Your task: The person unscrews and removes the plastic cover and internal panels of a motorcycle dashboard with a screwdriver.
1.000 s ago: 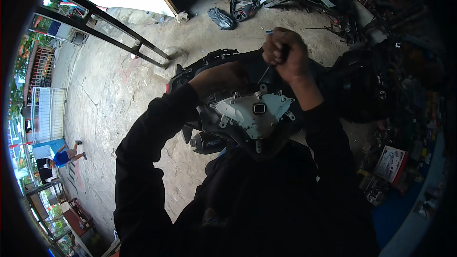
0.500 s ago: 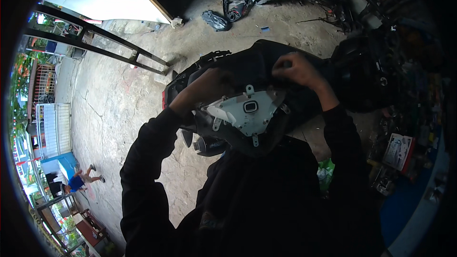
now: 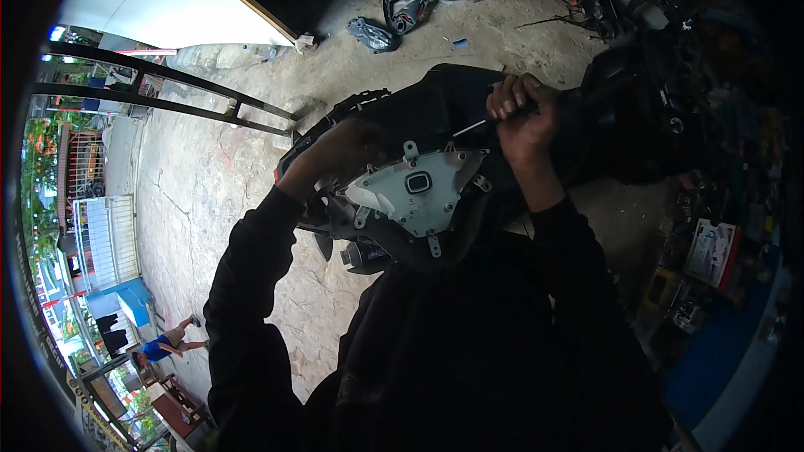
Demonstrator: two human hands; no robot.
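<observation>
Grey panel (image 3: 430,209) | torso-side of left hand (image 3: 347,147), right hand (image 3: 528,127) | rod (image 3: 470,128) in right

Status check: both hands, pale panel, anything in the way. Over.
Right hand closed around a thin-shafted tool. Left hand near the pale panel, grip too dark to tell. Nothing lying across the panel's middle.

Right hand (image 3: 523,115) curled; left hand (image 3: 350,146) in shadow, slightly lower.
</observation>
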